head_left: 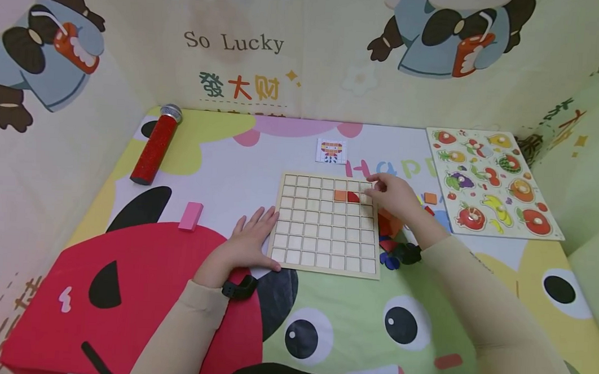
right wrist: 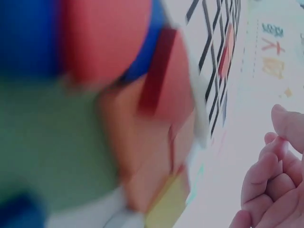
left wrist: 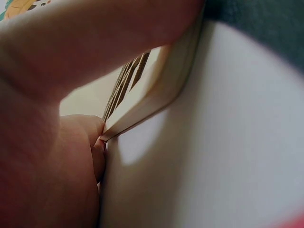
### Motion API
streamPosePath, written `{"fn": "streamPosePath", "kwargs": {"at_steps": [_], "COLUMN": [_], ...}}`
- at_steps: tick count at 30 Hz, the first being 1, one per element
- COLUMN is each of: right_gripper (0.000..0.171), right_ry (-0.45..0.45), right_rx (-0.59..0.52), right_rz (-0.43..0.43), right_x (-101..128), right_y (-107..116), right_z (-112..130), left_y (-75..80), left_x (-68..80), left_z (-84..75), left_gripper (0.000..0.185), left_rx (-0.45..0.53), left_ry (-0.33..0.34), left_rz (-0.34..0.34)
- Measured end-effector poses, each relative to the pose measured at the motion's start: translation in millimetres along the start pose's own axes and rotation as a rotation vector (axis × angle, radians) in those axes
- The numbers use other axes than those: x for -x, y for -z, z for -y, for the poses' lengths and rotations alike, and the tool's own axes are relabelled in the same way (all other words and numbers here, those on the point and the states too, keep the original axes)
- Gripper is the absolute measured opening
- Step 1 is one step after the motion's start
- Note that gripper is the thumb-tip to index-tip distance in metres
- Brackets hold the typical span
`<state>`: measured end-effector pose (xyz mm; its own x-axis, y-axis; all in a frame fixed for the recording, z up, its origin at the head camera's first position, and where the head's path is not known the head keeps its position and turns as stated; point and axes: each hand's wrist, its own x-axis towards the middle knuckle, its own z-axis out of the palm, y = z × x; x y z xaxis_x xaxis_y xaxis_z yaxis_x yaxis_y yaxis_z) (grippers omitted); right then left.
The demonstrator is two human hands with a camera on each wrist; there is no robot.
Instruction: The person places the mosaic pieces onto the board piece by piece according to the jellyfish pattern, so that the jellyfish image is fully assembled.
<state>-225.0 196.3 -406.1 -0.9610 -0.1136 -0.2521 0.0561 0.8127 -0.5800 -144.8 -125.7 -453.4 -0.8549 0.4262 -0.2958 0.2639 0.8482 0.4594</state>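
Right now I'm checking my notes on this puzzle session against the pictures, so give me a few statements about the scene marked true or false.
1. The left hand rests flat against the left edge of the wooden grid board. True.
2. The grid board is completely filled with tiles. False: only a few cells in its second row hold tiles, among them an orange tile and a red tile; the rest are bare.
3. The right hand is at the board's upper right corner. True.
4. The red tube lies to the right of the board. False: it lies at the far left of the mat.
5. The fruit puzzle board lies to the right of the grid board. True.
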Motion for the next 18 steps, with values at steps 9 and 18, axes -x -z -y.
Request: {"fn": "streamPosePath", "kwargs": {"at_steps": [9, 18], "right_gripper": [0.038, 0.032], "right_ry": [-0.037, 0.028], "right_rx": [-0.030, 0.088], "right_rz": [0.025, 0.084], "right_x": [19, 28], "right_y": [18, 16], "right_z": [-41, -52], "left_y": [3.5, 1.5], "left_x": [-0.3, 0.5], "left_z": [-2.6, -1.2], "left_gripper": [0.117, 0.117], "left_rx": [-0.007, -0.004], "left_ry": [0.002, 0.003], "left_rz": [0.011, 0.006]}}
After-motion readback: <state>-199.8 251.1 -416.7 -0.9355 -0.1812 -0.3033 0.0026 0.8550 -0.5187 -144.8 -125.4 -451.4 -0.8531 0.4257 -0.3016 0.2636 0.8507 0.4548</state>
